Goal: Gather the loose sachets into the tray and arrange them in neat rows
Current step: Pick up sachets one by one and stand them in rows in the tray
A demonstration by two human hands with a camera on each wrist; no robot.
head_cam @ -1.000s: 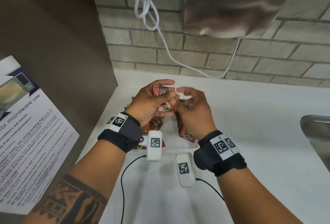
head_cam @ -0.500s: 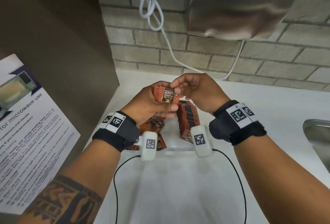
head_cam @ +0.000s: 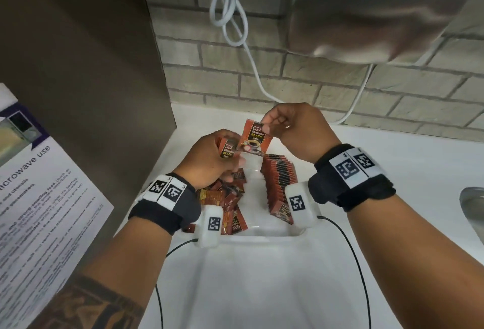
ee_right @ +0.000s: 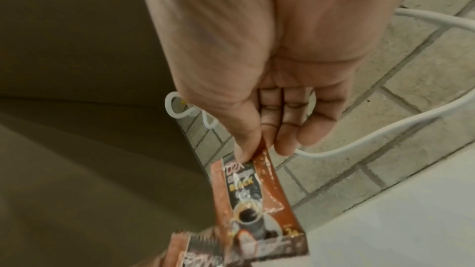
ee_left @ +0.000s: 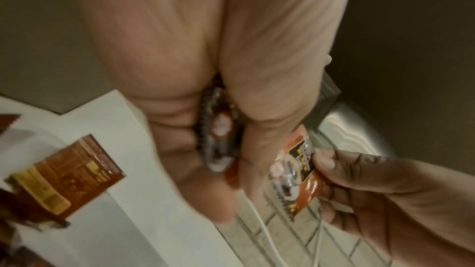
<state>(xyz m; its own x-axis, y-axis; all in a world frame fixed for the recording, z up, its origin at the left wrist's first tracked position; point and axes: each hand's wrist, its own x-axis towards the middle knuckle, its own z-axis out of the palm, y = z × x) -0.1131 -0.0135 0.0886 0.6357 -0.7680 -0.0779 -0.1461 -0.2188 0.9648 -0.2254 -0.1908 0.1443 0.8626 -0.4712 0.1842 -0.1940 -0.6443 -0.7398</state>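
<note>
Below and toward the wrist of the right hand (head_cam: 296,132) stands the neat row of sachets (head_cam: 279,182), edge-up in the clear tray (head_cam: 262,233), running away from the person. Right thumb and forefinger pinch one sachet (head_cam: 255,137) by its top corner; it hangs long axis near vertical, printed face toward the head camera. Left hand (head_cam: 209,161), just beside it and lower, grips a small stack of sachets (head_cam: 227,148). Loose heap (head_cam: 225,203) lies under the left wrist. Right hand is nearer the row, likely the one to place.
</note>
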